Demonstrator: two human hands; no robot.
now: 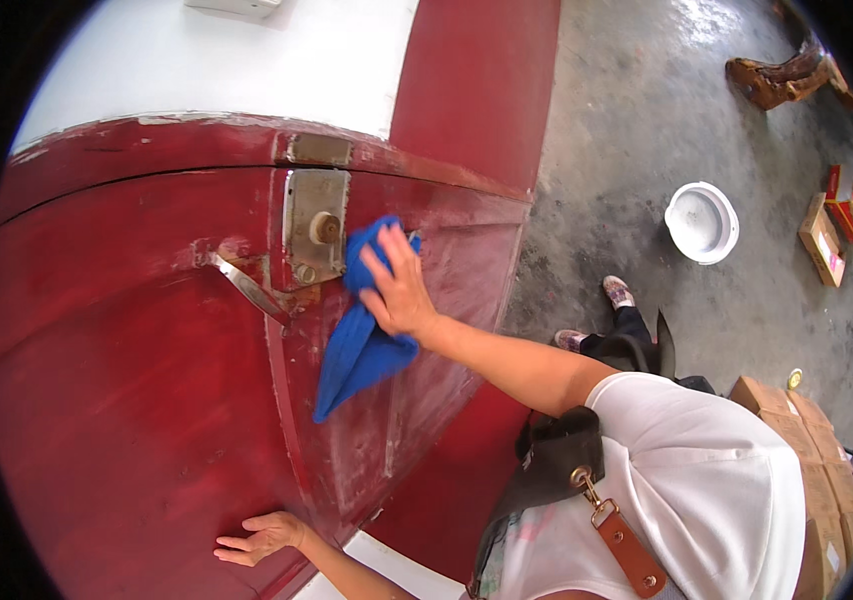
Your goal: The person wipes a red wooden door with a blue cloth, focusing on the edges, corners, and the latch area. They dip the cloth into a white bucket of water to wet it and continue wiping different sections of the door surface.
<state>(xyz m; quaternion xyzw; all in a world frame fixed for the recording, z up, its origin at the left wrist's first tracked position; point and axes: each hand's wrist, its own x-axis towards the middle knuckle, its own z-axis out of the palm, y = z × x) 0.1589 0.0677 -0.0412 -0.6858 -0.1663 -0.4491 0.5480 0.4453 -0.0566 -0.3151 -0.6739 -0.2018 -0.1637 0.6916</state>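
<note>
A blue cloth (366, 352) lies against the red door (134, 352), pressed there by my right hand (396, 289), whose fingers are spread over it and slightly blurred. The cloth's lower part hangs loose. Just left of the cloth are a metal lock plate (314, 202) with a round knob (325, 227) and, lower down, a metal pull handle (250, 289). My left hand (265, 538) is near the bottom of the view, close to the door's surface, with its fingers apart and nothing in it. Whether it touches the door I cannot tell.
On the grey concrete floor stand a white basin (702, 223), opened small cardboard boxes (822, 240) and a piece of brown wood (779, 81). Stacked cardboard cartons (809, 450) are behind me at the lower right. A white wall (246, 67) adjoins the door.
</note>
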